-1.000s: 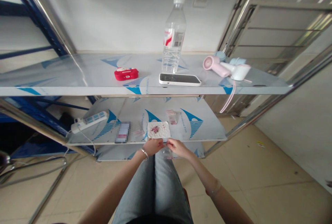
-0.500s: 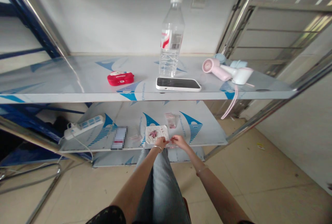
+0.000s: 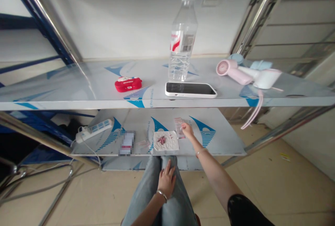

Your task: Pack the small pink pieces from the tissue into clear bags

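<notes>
My left hand [image 3: 166, 180] lies on the thigh of the blue jeans [image 3: 143, 187], its fingers stretched out and holding nothing. My right hand [image 3: 187, 129] is at a stack of small clear plastic bags [image 3: 179, 121] on the lower shelf, its fingers pinched on a small bag with bits of red in it. Left of that hand a white square tray [image 3: 171, 145] holds a little heap of dark red and white small pieces [image 3: 161, 140]. More clear plastic bags [image 3: 142, 144] lie flat to the left of the tray.
A phone [image 3: 127, 143] and a white power strip [image 3: 95, 130] lie on the lower shelf [image 3: 225, 138] at left. The upper shelf [image 3: 99, 83] carries a red case [image 3: 128, 84], a water bottle [image 3: 182, 37], a white-cased phone [image 3: 191, 89] and handheld fans [image 3: 235, 72] with a hanging strap.
My left hand has left the tray's front corner and come down onto my leg. My right hand has moved away from it, up to the bag stack. The view has shifted slightly.
</notes>
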Demonstrator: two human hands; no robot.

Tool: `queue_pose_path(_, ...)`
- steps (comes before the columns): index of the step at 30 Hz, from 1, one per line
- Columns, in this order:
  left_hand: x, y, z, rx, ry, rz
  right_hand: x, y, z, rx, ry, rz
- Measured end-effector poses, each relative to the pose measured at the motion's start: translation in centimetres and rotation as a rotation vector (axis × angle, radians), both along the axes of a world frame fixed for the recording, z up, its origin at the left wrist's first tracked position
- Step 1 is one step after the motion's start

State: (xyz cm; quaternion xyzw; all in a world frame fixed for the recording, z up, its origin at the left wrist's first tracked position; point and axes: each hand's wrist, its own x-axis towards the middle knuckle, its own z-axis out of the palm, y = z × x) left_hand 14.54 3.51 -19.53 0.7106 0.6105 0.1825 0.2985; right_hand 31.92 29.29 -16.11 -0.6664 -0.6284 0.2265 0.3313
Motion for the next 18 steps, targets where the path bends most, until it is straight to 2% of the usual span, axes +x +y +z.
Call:
queue_pose_path(3,-0.3,-0.9,0.6,-0.1,0.077,-0.09,-0.2,0.4,0.9,-0.004,-0.033,-0.038)
queue_pose_path(7,-1.5,-0.1,2.5,-0.168,0.158,-0.217,-0.4,0.4,2.7,-0.007,-0.077,-0.07)
queue_pose_path(11,-2.5,0.4,3.6,-0.213,0.178,-0.289,-1.2,-1.9,6.3,0.078,-0.187,-0.036)
queue_pose_path(12,-2.8,0.4,3.6,-0.22,0.173,-0.293,-1.1,-3.2,7.5,0.095,-0.191,0.039)
queue_pose_path(14,-3.3,0.2,3.7,-0.22,0.159,-0.282,0.0,-6.7,10.1,0.047,-0.137,0.294)
queue_pose_path(16,-4.0,-0.2,3.9,-0.233,0.138,-0.248,2.5,-11.2,12.3,-0.141,-0.041,0.63)
queue_pose_path(17,-4.6,-0.5,4.1,-0.247,0.125,-0.231,4.0,-13.5,13.1,-0.254,-0.003,0.758)
queue_pose_path(18,-5.2,-0.9,4.5,-0.263,0.115,-0.219,5.7,-15.9,13.6,-0.333,0.024,0.822)
